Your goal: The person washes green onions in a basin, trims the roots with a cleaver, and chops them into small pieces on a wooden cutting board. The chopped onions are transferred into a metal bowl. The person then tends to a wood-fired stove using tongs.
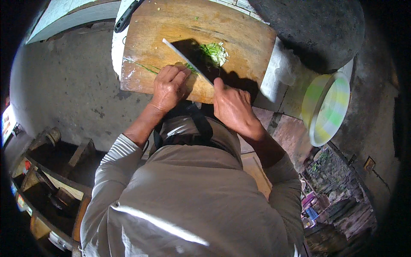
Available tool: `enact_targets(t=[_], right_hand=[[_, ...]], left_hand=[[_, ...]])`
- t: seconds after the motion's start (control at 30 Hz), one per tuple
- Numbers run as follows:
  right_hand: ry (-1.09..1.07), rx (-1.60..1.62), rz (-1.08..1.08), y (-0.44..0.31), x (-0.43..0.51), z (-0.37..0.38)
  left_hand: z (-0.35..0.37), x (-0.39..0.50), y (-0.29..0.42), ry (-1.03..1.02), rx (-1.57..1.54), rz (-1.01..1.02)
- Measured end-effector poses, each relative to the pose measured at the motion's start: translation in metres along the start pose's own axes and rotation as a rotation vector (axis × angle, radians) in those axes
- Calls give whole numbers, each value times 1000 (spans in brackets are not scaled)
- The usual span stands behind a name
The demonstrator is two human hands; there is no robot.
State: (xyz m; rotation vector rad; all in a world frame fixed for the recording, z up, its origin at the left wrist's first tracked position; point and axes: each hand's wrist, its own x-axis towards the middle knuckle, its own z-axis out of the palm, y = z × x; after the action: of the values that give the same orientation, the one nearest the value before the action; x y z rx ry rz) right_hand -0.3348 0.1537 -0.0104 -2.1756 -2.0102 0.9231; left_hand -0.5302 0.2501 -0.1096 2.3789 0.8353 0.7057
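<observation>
A knife (189, 62) with a broad blade, seen nearly edge-on, stands over the wooden cutting board (237, 22). My right hand (234, 106) grips it near the board's front edge; the handle is hidden in the fist. Left of the blade, my left hand (170, 82) presses thin green stalks (143, 66) to the board with bent fingers, and their ends stick out to the left. Some green pieces show between those fingertips and the blade. Beyond the blade lies a small heap of chopped green and white pieces (215, 53), partly in the blade's shadow.
At the board's upper left lies a black handle (126, 17) of a utensil. A large dark round surface (314, 29) takes up the upper right. Below it, a green, yellow and white basin (332, 109) stands tilted. Wooden compartments (57, 180) are at the lower left.
</observation>
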Motion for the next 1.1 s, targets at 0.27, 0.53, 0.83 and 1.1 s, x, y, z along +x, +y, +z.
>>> enact_targets(t=[0.27, 0.53, 0.83, 1.1], right_hand=[[83, 61, 112, 9, -18, -27], [-32, -64, 39, 9, -14, -14], [-15, -15, 50, 10, -25, -26], [1, 10, -9, 7, 6, -5]], left_hand=[[11, 20, 6, 20, -97, -73], [10, 29, 7, 9, -45, 35], [-1, 23, 8, 28, -69, 52], [2, 15, 6, -14, -35, 13]])
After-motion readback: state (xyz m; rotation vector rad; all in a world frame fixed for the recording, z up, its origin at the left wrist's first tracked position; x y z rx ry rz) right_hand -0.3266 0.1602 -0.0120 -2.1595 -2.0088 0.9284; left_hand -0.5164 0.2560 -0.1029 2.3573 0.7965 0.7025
